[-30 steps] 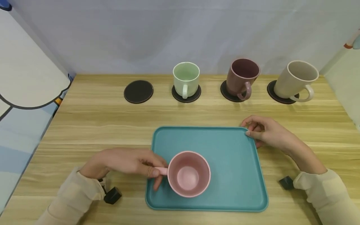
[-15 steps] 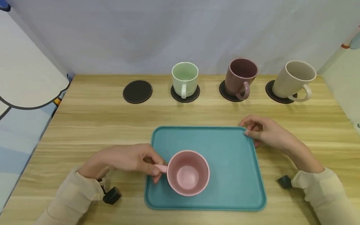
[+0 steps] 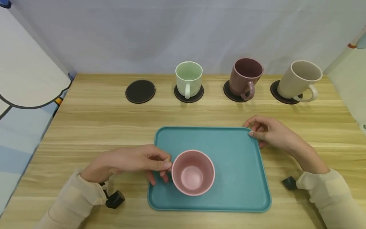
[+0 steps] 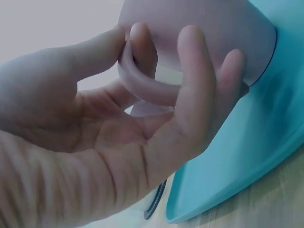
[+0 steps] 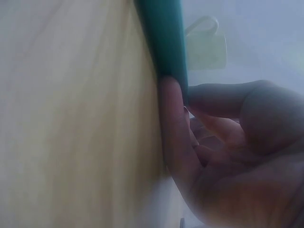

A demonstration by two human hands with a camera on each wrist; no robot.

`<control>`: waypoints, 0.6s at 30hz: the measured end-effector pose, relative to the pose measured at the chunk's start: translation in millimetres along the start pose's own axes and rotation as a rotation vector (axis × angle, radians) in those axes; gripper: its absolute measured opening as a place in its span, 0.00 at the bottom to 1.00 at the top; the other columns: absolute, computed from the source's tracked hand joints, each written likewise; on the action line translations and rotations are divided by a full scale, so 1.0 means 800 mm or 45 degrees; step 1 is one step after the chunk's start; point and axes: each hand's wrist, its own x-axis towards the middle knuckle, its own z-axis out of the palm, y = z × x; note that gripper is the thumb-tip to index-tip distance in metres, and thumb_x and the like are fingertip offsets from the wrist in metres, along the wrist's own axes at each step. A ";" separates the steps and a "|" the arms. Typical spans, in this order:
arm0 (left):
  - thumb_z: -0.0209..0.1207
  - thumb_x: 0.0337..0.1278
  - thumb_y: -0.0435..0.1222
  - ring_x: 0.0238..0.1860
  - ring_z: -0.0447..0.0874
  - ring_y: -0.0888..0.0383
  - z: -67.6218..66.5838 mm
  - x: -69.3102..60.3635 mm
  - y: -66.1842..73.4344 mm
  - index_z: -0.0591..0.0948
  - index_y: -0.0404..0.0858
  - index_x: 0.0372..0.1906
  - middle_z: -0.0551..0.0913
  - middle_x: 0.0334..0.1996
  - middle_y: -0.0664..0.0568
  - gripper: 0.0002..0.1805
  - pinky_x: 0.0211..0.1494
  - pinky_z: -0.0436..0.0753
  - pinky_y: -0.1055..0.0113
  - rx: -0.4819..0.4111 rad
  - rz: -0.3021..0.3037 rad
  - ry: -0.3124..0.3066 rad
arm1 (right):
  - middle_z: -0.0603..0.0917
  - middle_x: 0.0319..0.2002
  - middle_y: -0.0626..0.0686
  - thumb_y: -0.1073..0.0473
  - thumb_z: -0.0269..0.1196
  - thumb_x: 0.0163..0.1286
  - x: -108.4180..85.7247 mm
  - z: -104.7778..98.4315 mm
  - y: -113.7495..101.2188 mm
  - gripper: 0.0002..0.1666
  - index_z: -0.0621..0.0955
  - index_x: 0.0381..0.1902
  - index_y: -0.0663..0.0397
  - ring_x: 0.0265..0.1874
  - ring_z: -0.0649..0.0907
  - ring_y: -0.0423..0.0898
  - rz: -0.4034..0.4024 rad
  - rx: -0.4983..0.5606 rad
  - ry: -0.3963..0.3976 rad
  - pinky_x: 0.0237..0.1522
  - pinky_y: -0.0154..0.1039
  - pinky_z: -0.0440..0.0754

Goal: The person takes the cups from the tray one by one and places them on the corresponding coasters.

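A pink mug (image 3: 193,172) stands upright in the left half of a teal tray (image 3: 228,165) on the wooden table. My left hand (image 3: 137,160) pinches the mug's handle (image 4: 142,84) between thumb and index finger. The other fingers lie beneath the handle, and some touch or nearly touch the mug's side in the left wrist view. Seen from above, those fingers and the thumb hide most of the handle. At the tray's far right corner, my right hand (image 3: 274,133) pinches the rim, thumb on top and a finger under it.
Along the table's back edge stand a green mug (image 3: 188,79), a maroon mug (image 3: 243,79) and a beige mug (image 3: 297,81), each on a dark round coaster. A bare black coaster (image 3: 140,91) lies left of them. Behind is a pale wall (image 3: 128,38).
My left thumb and fingers have shifted along the handle toward the mug's body, and the mug has moved slightly. My right hand keeps its grip on the tray corner.
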 end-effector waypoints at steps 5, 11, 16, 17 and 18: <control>0.56 0.79 0.44 0.50 0.84 0.49 0.004 0.001 0.001 0.76 0.29 0.34 0.83 0.42 0.46 0.21 0.48 0.90 0.59 -0.024 0.007 0.043 | 0.79 0.43 0.59 0.63 0.61 0.78 0.000 0.001 0.000 0.16 0.78 0.60 0.57 0.34 0.82 0.42 -0.010 -0.002 0.004 0.32 0.42 0.90; 0.56 0.79 0.41 0.49 0.82 0.48 0.008 0.001 0.003 0.77 0.28 0.34 0.80 0.40 0.49 0.20 0.52 0.90 0.56 -0.049 0.037 0.077 | 0.79 0.43 0.60 0.63 0.61 0.78 -0.001 0.001 -0.001 0.16 0.78 0.61 0.57 0.34 0.82 0.41 -0.007 -0.002 0.006 0.32 0.42 0.90; 0.55 0.79 0.39 0.45 0.82 0.52 0.011 0.002 0.002 0.78 0.30 0.33 0.80 0.37 0.50 0.17 0.54 0.89 0.59 -0.033 0.057 0.118 | 0.79 0.43 0.60 0.63 0.61 0.78 0.001 0.001 0.000 0.17 0.78 0.61 0.57 0.34 0.82 0.40 -0.005 -0.010 0.010 0.32 0.41 0.90; 0.55 0.79 0.39 0.44 0.82 0.53 0.011 0.002 0.002 0.78 0.30 0.33 0.80 0.37 0.50 0.17 0.54 0.89 0.61 -0.027 0.060 0.122 | 0.79 0.43 0.60 0.63 0.61 0.78 0.001 0.001 0.000 0.17 0.78 0.62 0.57 0.34 0.82 0.40 -0.003 -0.011 0.008 0.32 0.41 0.90; 0.54 0.80 0.39 0.44 0.81 0.54 0.011 0.003 0.001 0.78 0.30 0.33 0.80 0.36 0.50 0.17 0.54 0.88 0.62 -0.021 0.063 0.126 | 0.80 0.43 0.60 0.63 0.61 0.78 0.001 0.002 0.000 0.17 0.78 0.62 0.57 0.34 0.82 0.40 -0.001 -0.011 0.007 0.32 0.41 0.90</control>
